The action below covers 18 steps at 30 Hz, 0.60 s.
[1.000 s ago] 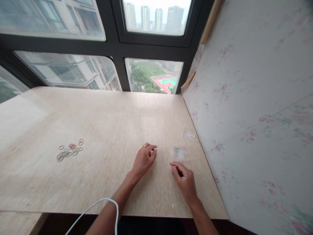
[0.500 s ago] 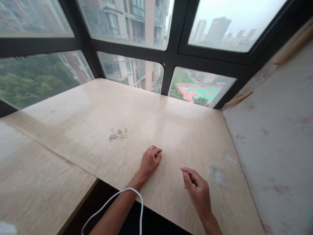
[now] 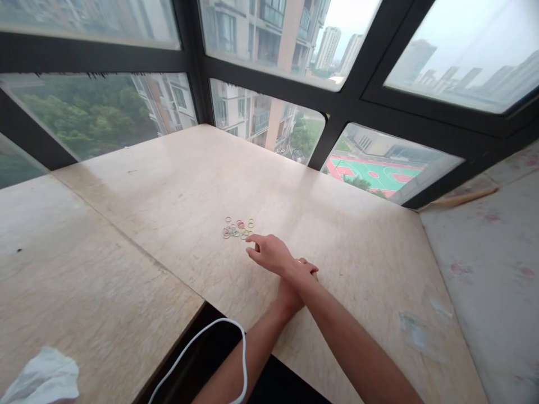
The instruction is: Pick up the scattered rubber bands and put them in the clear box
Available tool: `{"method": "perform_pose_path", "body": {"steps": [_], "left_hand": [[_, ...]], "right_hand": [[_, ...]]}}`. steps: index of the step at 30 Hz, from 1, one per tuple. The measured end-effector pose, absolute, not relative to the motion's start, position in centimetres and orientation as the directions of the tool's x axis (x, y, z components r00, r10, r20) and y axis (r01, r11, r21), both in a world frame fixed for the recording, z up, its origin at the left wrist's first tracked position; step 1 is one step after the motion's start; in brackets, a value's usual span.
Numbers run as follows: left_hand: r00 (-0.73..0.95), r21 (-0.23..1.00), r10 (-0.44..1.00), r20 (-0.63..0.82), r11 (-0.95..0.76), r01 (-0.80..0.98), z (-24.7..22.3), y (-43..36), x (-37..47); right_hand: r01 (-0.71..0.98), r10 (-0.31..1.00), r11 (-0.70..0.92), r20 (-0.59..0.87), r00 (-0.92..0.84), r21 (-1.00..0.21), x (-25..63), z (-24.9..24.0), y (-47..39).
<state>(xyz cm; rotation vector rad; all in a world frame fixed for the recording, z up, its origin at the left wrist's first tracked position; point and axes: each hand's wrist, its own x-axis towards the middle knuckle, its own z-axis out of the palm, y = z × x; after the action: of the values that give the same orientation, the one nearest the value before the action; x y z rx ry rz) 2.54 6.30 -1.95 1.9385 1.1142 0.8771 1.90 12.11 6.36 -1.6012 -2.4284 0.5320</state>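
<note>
A loose cluster of small thin rings (image 3: pixel 234 231), coloured like rubber bands in pink, green and yellow, lies on the pale tabletop (image 3: pixel 177 196). My right hand (image 3: pixel 272 252) reaches across to the near right edge of that cluster. Its thumb and forefinger are apart, with nothing visible between them. Under my right wrist rests my left hand (image 3: pixel 310 266), mostly covered. Only some bent, closed fingertips of it show, and whatever they may hold is hidden.
A white cable (image 3: pixel 219 321) loops over my left forearm. Crumpled white tissue (image 3: pixel 46 375) lies at the lower left. Clear plastic wrapping (image 3: pixel 416 331) sits by the papered wall (image 3: pixel 497 269) on the right. Dark-framed windows (image 3: pixel 269 78) border the far side.
My right hand has moved left, crossing over my left hand to the rings, and its fingers have parted. The view has turned left, bringing more of the tissue into sight.
</note>
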Motion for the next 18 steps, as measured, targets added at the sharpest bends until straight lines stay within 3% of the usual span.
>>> {"method": "perform_pose_path", "body": {"steps": [2,4,18], "left_hand": [[0.385,0.839,0.900,0.205,-0.364,0.404,-2.0,6.4,2.6],[0.383,0.850,0.902,0.198,-0.352,0.392,-2.1,6.4,2.6],[0.399,0.831,0.889,0.222,-0.387,0.400,-3.4,6.4,3.2]], "right_hand": [[0.891,0.905,0.374,-0.111,-0.412,-0.255,0.7,5.6,13.3],[0.907,0.903,0.376,-0.146,-0.405,-0.192,0.0,5.1,14.1],[0.882,0.854,0.467,-0.227,-0.468,-0.061,-0.2,5.1,14.3]]}}
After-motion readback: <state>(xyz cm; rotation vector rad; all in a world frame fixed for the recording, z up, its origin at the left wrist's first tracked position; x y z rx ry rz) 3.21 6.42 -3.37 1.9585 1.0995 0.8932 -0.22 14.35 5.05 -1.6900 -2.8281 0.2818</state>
